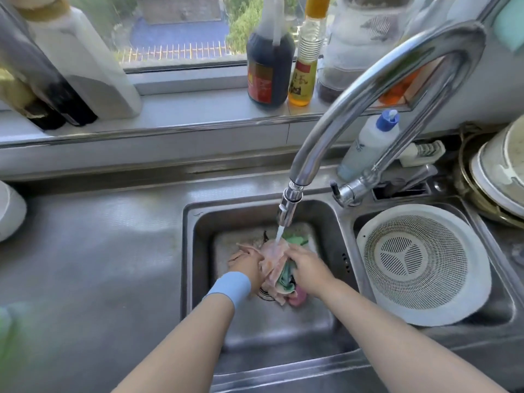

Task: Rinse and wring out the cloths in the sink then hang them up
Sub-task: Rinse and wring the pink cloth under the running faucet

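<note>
1. Forearms enter from the bottom edge, elbows cut off. Blue wristband (231,286) sits on the left wrist.
2. Surface: stainless steel counter (99,251), dull and streaked, around a double sink (187,251). Both hands work low in the left basin.
3. Left hand (246,262) grips one end of the pink cloth (273,255); its fingertips are hidden behind the fabric. Right hand (307,272) is curled over the other end, clutching the pink cloth together with a green cloth (286,276).
4. Pink cloth: pale, wet, crumpled, bunched between the hands directly under the water stream (280,232). Green cloth hangs below it. A darker pink item (297,298) lies beneath on the basin floor; cloth or sponge, cannot tell.
5. Drain mostly hidden by the left wrist and the cloths.
6. Right basin holds a white colander (419,265), tilted against the wall. Stacked pots (499,171) are cut off at the right edge.
7. Chrome faucet (337,109) arches over from the right, running. Behind it stands a soap bottle (368,143) with a blue cap.
8. Windowsill (198,103): dark sauce bottle (269,72), yellow oil bottle (304,78), white jug (90,66), labels blurred. Window (175,32) shows daylight and greenery.
</note>
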{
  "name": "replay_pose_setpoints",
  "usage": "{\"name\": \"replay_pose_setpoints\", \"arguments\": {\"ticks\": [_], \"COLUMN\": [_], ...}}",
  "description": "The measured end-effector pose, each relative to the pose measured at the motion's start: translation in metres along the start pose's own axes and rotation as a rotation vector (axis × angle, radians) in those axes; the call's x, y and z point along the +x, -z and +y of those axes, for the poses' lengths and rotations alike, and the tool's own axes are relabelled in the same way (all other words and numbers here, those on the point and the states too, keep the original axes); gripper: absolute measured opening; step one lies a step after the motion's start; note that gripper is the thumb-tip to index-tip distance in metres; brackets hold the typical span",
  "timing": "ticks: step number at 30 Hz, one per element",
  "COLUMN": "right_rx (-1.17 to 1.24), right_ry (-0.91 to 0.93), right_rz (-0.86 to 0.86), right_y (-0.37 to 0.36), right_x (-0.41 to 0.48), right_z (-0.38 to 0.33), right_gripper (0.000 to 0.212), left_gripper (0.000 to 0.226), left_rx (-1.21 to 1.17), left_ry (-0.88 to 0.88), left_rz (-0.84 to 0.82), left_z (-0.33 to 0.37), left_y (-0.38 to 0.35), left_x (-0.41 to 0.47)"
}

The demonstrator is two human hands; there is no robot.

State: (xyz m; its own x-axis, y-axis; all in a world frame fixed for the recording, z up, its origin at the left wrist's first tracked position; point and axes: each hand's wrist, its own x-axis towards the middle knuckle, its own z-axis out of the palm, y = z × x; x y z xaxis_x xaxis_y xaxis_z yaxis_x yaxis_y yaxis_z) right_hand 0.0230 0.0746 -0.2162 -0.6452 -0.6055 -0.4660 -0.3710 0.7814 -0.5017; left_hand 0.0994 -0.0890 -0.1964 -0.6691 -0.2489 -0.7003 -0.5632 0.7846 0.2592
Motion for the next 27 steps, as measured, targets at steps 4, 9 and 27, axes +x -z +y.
{"name": "replay_pose_setpoints", "arguments": {"ticks": [4,9,27], "right_rx": [-0.029,0.035,0.633], "right_ry": [0.03,-0.092,-0.178], "right_rz": [-0.121,0.019,0.115], "right_y": [-0.018,-0.034,0.071], "right_x": [0.027,0.035,-0.036], "right_z": [-0.003,0.007,-0.078], "right_gripper": [0.067,0.03,0.012], "left_gripper": [0.041,0.051,0.018], "left_rx": [-0.161,-0.349,-0.431], "left_ry": [-0.016,0.002,-0.109], "left_rz": [0.065,-0.027,0.168], "left_z": [0.001,-0.001,0.02], "left_y": [-0.022,-0.05,0.041], "left_x": [0.018,0.027,-0.056]}}
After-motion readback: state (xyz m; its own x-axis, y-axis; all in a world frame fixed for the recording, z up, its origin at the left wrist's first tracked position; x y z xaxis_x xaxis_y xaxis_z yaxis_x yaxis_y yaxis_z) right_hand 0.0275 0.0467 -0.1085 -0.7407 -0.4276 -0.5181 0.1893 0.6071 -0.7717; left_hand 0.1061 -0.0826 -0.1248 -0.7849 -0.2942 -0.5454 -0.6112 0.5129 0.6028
